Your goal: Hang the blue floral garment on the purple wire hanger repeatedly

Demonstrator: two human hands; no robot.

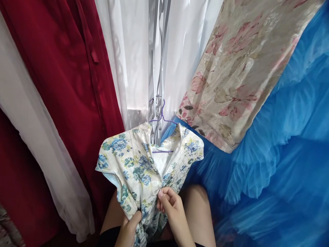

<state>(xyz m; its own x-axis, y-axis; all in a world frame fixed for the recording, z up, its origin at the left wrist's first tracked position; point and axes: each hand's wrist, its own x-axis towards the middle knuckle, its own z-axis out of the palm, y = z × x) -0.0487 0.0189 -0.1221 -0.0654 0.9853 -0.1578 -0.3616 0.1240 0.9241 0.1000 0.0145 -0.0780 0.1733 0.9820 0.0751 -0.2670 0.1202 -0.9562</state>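
A white cap-sleeved garment with blue flowers and green leaves [144, 164] hangs from a thin purple hanger [162, 115] in front of my knees. Its neck opening forms a V, and the pale lining shows inside. Whether it is a top or a dress I cannot tell, as the lower part is bunched and partly hidden. My left hand [130, 227] grips the cloth at its left side, thumb on top. With thumb and fingers closed, my right hand [171, 204] pinches the front just below the V.
Hanging cloth surrounds me: dark red fabric [64, 68] and a white length [38, 120] at left, white drapes [133, 51] behind. At right hang a beige cloth with pink flowers [231, 68] and ruffled blue tulle [282, 144]. Grey ribbon-like strips [159, 51] run down the middle.
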